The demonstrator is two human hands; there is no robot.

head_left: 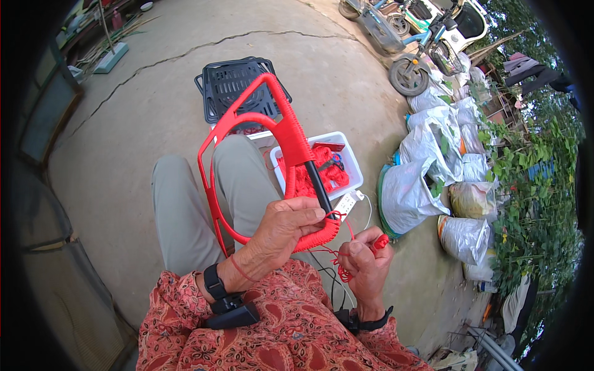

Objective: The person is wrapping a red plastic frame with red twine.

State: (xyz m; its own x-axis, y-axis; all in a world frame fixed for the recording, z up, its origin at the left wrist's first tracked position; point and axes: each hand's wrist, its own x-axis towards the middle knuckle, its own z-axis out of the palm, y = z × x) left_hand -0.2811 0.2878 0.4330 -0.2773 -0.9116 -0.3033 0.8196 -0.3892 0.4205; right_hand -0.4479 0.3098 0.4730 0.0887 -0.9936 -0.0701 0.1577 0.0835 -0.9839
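While the left hand (284, 226) grips a red cord-wrapped frame (293, 142), the right hand (366, 263) holds red cord (351, 230).

The frame sits over the lap, its near corner close to both hands; the left thumb and fingers pinch it at the bare black tube (318, 185), and the right fingers curl closed on the cord, one strand running to the tube. Beyond lies a white plastic tub (356, 166), near a white power strip (348, 204).
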